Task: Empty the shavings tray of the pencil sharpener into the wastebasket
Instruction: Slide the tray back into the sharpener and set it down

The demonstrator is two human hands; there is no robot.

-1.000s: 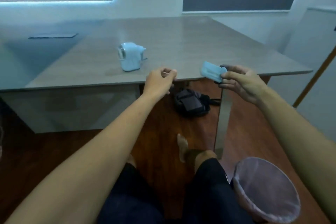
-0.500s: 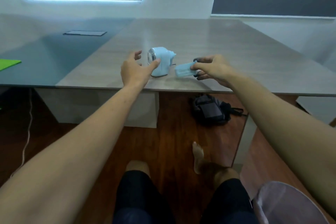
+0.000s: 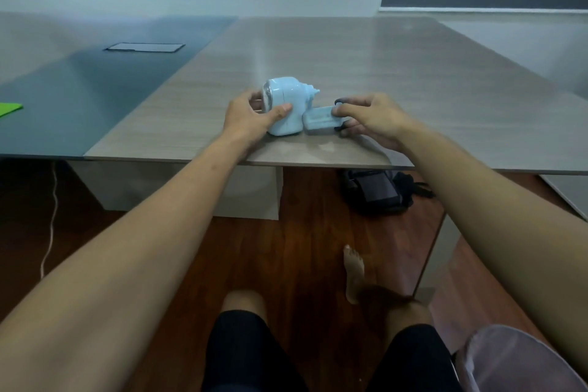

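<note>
1. Pale-blue pencil sharpener point(image 3: 288, 110) on counter point(image 3: 413, 99), braced by left hand point(image 3: 251, 119), fingers clamped round body.
2. Shavings tray point(image 3: 319, 120) pinched in right hand point(image 3: 370, 118), touching sharpener's right side, probably for reinsertion.
3. Wastebasket point(image 3: 509, 360) near right, on floor.

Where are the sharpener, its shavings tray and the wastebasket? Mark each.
sharpener point(image 3: 288, 111), head view, its pale blue body.
shavings tray point(image 3: 318, 118), head view, its outer face.
wastebasket point(image 3: 509, 363), head view, its liner bag.

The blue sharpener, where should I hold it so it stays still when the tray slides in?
Probably around its rounded body, coming from the left. The left hand already wraps the sharpener there, leaving the right side open for the tray.
</note>
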